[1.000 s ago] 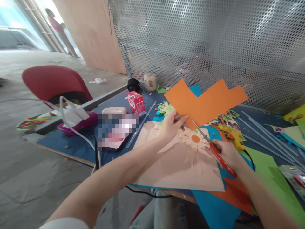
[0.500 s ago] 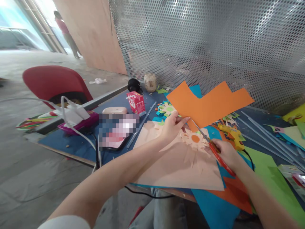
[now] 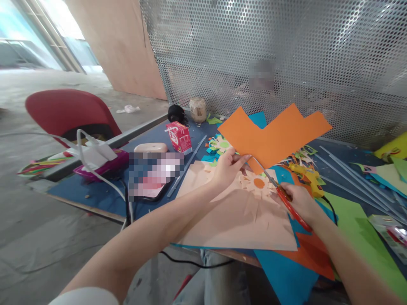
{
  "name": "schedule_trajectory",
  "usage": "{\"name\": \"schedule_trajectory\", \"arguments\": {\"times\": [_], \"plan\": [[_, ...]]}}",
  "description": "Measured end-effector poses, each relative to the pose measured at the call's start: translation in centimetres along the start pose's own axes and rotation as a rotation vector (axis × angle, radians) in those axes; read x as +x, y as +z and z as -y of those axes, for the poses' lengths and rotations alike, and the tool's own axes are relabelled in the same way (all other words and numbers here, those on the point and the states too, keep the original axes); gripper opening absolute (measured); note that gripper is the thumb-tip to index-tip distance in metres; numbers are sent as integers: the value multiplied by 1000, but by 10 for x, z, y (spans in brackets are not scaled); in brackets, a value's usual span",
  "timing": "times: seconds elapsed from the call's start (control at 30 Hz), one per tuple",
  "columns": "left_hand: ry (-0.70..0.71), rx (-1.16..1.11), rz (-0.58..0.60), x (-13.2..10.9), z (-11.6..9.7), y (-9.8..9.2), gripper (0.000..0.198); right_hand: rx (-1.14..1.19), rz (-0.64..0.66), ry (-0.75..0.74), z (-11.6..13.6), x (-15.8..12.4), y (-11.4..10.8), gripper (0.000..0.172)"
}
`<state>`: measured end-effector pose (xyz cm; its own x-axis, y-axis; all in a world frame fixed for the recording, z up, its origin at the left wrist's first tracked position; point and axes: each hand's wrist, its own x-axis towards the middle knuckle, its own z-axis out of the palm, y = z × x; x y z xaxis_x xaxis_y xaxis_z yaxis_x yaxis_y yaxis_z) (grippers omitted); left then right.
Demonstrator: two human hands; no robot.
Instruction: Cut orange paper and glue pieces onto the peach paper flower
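My left hand (image 3: pixel 229 167) pinches the lower left edge of an orange paper sheet (image 3: pixel 270 142), which has a jagged, notched upper edge. In my right hand (image 3: pixel 297 201) is a pair of scissors (image 3: pixel 288 207) with red handles, its blades lying at the sheet's lower edge close to my left fingertips. Just beneath the blades a cream paper flower (image 3: pixel 258 186) with an orange centre rests on peach paper sheets (image 3: pixel 229 224). Another paper flower (image 3: pixel 222 145), with a green centre, lies behind my left hand.
A phone (image 3: pixel 155 178), a pink drink carton (image 3: pixel 179 137) and a purple power strip (image 3: pixel 98 165) sit to the left. At right are a yellow glue gun (image 3: pixel 307 178), glue sticks (image 3: pixel 356 182) and green paper (image 3: pixel 352 220). A perforated metal panel (image 3: pixel 270 46) rises behind the table.
The view has shifted slightly, moving everything a little to the left. Both hands keep their hold, and the scissors stay at the orange sheet's lower edge. The distant person is out of view.
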<state>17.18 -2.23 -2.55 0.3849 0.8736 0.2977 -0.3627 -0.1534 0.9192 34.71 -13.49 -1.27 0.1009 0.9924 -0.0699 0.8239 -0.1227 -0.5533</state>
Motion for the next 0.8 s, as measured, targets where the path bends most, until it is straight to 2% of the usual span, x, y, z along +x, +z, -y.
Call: {"name": "schedule_trajectory", "arguments": {"times": [0.43,0.8], "plan": [[9,-4,15,1,2,-1,31,50,35,10,4,0,0,34],[-4,35,35,0,2,0,29,-10,-22,-51,-1,2,1,31]]}}
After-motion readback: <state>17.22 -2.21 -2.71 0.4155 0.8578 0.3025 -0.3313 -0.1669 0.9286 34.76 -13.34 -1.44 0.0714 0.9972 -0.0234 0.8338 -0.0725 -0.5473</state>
